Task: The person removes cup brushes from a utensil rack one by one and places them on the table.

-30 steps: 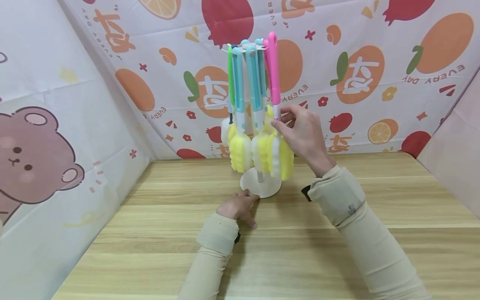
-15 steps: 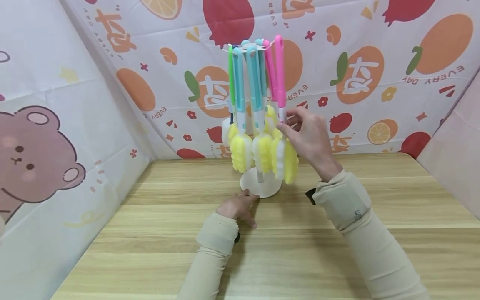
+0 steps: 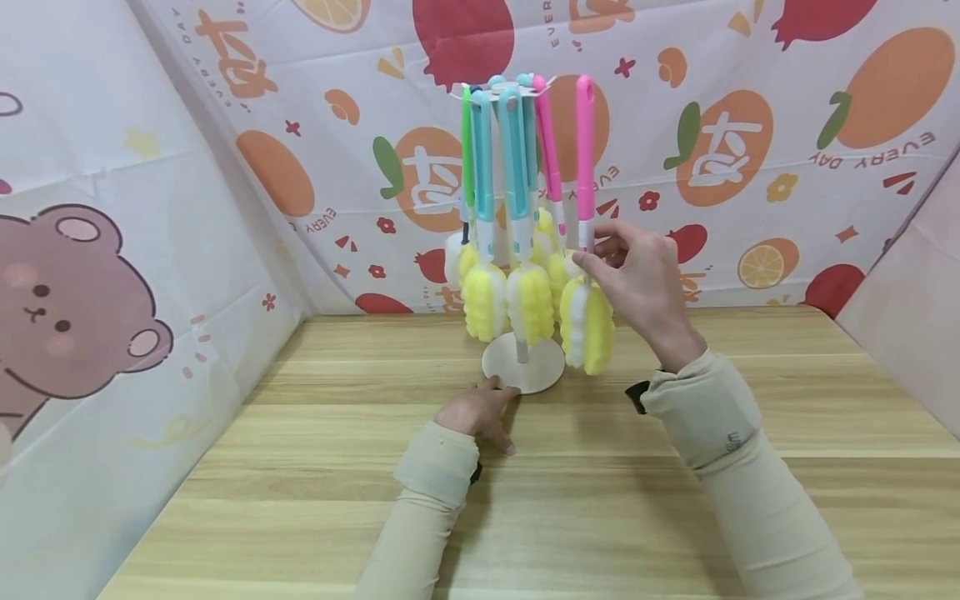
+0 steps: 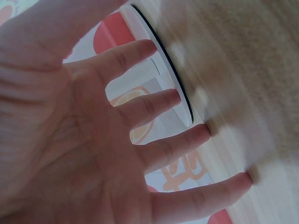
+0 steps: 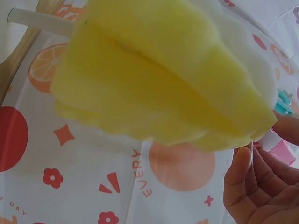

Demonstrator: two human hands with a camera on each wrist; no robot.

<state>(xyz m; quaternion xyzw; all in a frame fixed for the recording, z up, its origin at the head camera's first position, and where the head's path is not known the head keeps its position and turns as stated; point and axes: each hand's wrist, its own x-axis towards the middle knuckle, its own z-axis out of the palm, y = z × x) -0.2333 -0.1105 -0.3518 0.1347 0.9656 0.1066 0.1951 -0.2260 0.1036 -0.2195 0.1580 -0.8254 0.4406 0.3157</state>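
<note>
Pink brush (image 3: 585,150) hangs near upright at 3 o'clock of rack (image 3: 504,89), apart from rack top. Our right hand's (image 3: 641,275) grip clamps its white neck (image 3: 586,237); left hand (image 3: 474,410), fingers spread apart, touches base (image 3: 543,373) at 7 o'clock. Best, we judge: pinch firmly, steady base, swing sponge head (image 3: 588,327) wide of neighbours. We count one rack, two pink brushes including held one, one green brush (image 3: 467,150), at least three teal brushes (image 3: 482,154); overlap hides full total.

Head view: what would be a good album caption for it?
Right hand holds a pink-handled sponge brush beside a rack of brushes; left hand at the rack's white base.
</note>
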